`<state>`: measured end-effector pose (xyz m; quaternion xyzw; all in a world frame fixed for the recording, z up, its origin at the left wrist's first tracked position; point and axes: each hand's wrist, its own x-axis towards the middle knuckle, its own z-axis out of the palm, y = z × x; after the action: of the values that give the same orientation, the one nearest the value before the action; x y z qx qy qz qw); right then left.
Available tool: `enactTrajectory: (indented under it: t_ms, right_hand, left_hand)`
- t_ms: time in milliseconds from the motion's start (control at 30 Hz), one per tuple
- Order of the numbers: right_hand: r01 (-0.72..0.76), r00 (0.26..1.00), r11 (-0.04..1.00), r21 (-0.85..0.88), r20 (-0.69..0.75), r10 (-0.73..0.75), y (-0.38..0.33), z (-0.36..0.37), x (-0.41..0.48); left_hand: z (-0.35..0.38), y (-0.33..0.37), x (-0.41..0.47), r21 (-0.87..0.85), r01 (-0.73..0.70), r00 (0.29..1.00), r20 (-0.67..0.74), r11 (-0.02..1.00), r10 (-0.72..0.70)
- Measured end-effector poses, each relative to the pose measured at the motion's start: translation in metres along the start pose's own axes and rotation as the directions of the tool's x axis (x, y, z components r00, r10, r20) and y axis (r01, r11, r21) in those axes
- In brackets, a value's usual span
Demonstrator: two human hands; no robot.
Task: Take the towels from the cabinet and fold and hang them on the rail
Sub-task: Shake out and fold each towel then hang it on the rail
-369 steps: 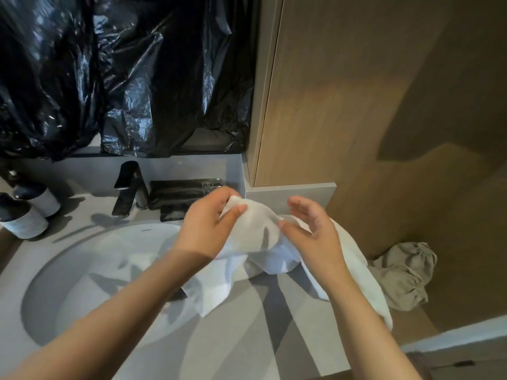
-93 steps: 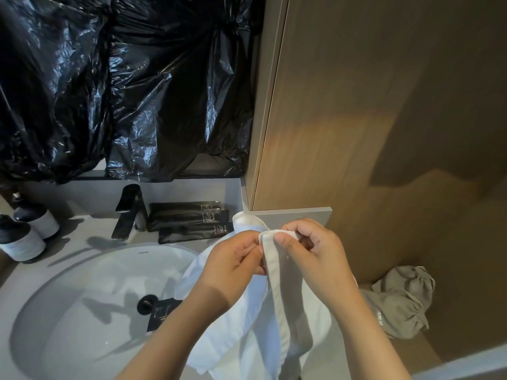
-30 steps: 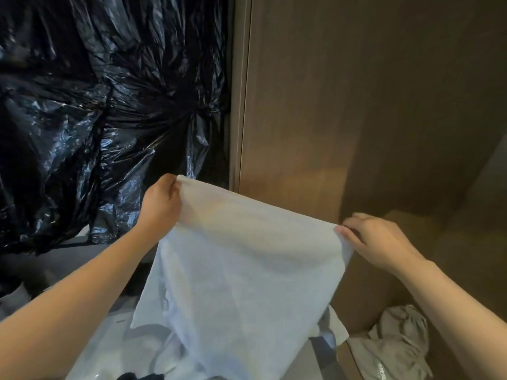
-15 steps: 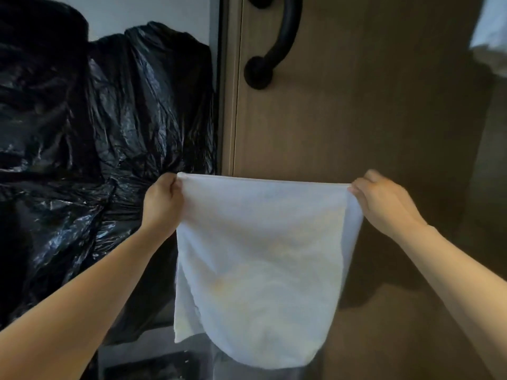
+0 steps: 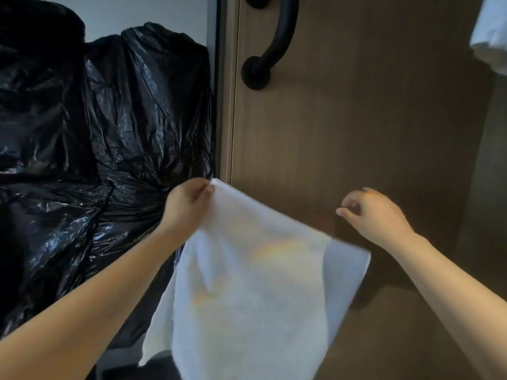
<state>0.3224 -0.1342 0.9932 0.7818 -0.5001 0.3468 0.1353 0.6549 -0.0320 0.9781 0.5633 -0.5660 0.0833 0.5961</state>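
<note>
A white towel (image 5: 255, 292) hangs in front of me, held only by its upper left corner. My left hand (image 5: 188, 205) pinches that corner at chest height. My right hand (image 5: 373, 212) is off the towel, fingers loosely curled with nothing in them, a little above the towel's free right corner, which has dropped and looks blurred. Above, a black curved rail (image 5: 277, 37) is fixed to the wooden wall panel (image 5: 370, 119).
Crumpled black plastic sheeting (image 5: 96, 146) covers the wall on the left. A piece of white cloth (image 5: 491, 31) shows at the top right edge. The counter and sink are out of view.
My right hand has let go of the towel's right corner, which has fallen. The towel now hangs slanted from my left hand alone.
</note>
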Motion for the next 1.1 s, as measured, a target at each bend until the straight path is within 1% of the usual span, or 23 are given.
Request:
enactTrajectory:
  t_ms: [67, 133, 167, 233, 300, 433, 600, 800, 967, 1100]
  right_hand:
    - [0.040, 0.998, 0.987, 0.158, 0.047, -0.048, -0.018, 0.005, -0.012]
    - [0.057, 0.988, 0.945, 0.321, 0.119, -0.100, -0.040, 0.013, -0.029]
    - [0.048, 0.981, 0.917, 0.396, 0.155, -0.118, -0.050, 0.018, -0.038]
    - [0.010, 0.967, 0.853, 0.522, 0.212, -0.141, -0.063, 0.029, -0.055]
    - [-0.030, 0.960, 0.810, 0.586, 0.242, -0.140, -0.070, 0.041, -0.071]
    - [-0.083, 0.965, 0.746, 0.661, 0.240, -0.105, -0.078, 0.060, -0.090]
    - [-0.114, 0.961, 0.656, 0.746, 0.250, -0.117, -0.082, 0.073, -0.103]
    - [-0.102, 0.971, 0.634, 0.767, 0.215, -0.104, -0.086, 0.081, -0.111]
    - [-0.114, 0.966, 0.568, 0.815, 0.224, -0.127, -0.086, 0.081, -0.113]
    - [-0.099, 0.974, 0.589, 0.802, 0.200, -0.109, -0.086, 0.083, -0.115]
  left_hand:
    - [0.014, 0.011, -0.018, 0.005, -0.077, 0.991, 0.110, 0.997, 0.075]
    - [0.028, 0.018, -0.037, 0.024, -0.135, 0.966, 0.224, 0.991, 0.127]
    - [0.034, 0.019, -0.046, 0.024, -0.140, 0.955, 0.269, 0.990, 0.128]
    - [0.040, 0.017, -0.060, -0.006, -0.091, 0.942, 0.324, 0.996, 0.088]
    - [0.043, 0.014, -0.072, -0.037, -0.048, 0.938, 0.341, 0.998, 0.058]
    - [0.046, 0.012, -0.092, -0.078, -0.020, 0.924, 0.379, 0.997, 0.049]
    - [0.046, 0.011, -0.110, -0.127, 0.037, 0.906, 0.423, 0.991, 0.021]
    - [0.048, 0.013, -0.115, -0.140, 0.080, 0.913, 0.407, 0.987, -0.016]
    - [0.047, 0.014, -0.117, -0.164, 0.101, 0.915, 0.404, 0.981, -0.027]
    - [0.049, 0.017, -0.120, -0.216, 0.224, 0.920, 0.368, 0.951, -0.133]
